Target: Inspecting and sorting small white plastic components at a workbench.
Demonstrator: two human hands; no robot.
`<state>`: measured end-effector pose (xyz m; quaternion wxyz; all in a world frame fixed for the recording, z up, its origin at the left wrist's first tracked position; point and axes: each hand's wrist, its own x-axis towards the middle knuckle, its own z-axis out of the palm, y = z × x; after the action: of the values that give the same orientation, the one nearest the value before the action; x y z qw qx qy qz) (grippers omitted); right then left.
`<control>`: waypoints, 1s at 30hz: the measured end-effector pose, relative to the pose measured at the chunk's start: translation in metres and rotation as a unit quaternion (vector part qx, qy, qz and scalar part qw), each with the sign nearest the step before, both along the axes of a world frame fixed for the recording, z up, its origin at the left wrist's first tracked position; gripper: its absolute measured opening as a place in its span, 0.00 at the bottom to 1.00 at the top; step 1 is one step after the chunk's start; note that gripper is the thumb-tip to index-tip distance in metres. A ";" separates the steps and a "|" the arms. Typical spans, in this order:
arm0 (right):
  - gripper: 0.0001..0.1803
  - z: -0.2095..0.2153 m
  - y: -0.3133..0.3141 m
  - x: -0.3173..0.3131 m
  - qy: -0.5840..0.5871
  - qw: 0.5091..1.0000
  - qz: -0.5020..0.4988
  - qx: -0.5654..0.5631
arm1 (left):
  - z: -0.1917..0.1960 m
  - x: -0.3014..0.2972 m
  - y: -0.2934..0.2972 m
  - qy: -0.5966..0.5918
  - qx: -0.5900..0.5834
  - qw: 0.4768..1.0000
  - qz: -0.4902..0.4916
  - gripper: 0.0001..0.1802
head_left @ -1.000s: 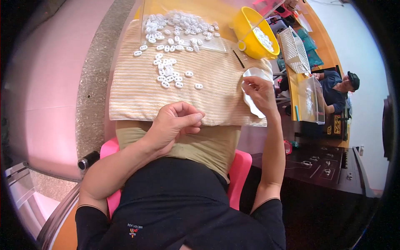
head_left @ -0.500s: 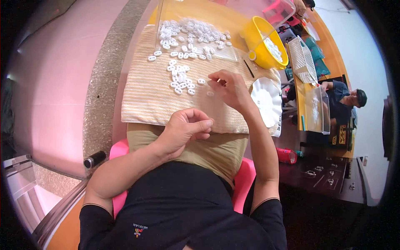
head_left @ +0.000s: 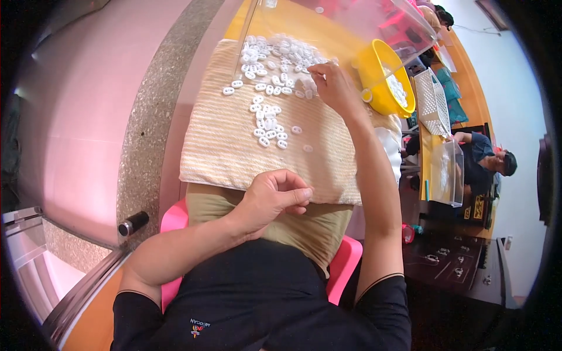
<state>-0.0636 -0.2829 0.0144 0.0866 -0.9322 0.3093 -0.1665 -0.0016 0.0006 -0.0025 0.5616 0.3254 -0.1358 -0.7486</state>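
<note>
Left hand: the person's bare left hand (head_left: 280,196) hangs over the towel's near edge, thumb tip pressed to the index finger, other fingers curled; whether anything lies between cannot be told.
Right hand: the bare right hand (head_left: 335,86) is held at the heap's right side, fingers bent—whether it pinches a piece cannot be told.
White pieces: small, glossy white oval pieces with two holes (head_left: 269,123) form a loose cluster mid-towel; a larger heap (head_left: 284,50) lies at the far side, a few stragglers between.
Towel: a cream-and-tan striped cloth towel (head_left: 219,149) spreads beneath the cluster.
Clear box: the edges of a transparent, rigid plastic box (head_left: 249,30) frame the far heap.
Basin: a yellow oval plastic basin (head_left: 376,73), far right, contains more white items.
White sheet: a thin white sheet (head_left: 392,143) shows partly, right of the right forearm.
Basket: a white perforated plastic basket (head_left: 431,102) stands on the right-hand table.
Co-worker: a person in a dark cap (head_left: 485,158) sits farther right, beside a clear tray (head_left: 449,178).
</note>
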 end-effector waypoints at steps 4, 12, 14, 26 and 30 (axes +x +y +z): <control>0.12 -0.002 -0.014 0.009 0.092 0.996 0.012 -0.006 | 0.002 0.002 0.000 0.010 0.002 1.000 -0.004 0.06; 0.12 -0.001 -0.023 0.023 0.078 0.989 -0.062 0.114 | 0.005 0.004 0.000 0.006 -0.010 1.000 -0.012 0.06; 0.11 -0.002 -0.023 0.023 0.062 0.983 -0.068 0.161 | 0.004 0.005 0.000 0.013 -0.011 1.000 -0.013 0.06; 0.11 0.006 0.019 -0.002 -0.049 0.998 -0.023 0.021 | 0.005 0.005 0.000 0.001 0.018 1.000 -0.006 0.06; 0.09 0.016 0.077 -0.035 -0.142 0.936 -0.018 0.323 | 0.008 0.005 -0.001 -0.021 0.006 0.998 0.064 0.06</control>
<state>-0.0990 -0.2059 0.0301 0.4230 -0.8150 0.3476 -0.1899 0.0032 -0.0003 0.0051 0.6036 0.3520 -0.1218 -0.7049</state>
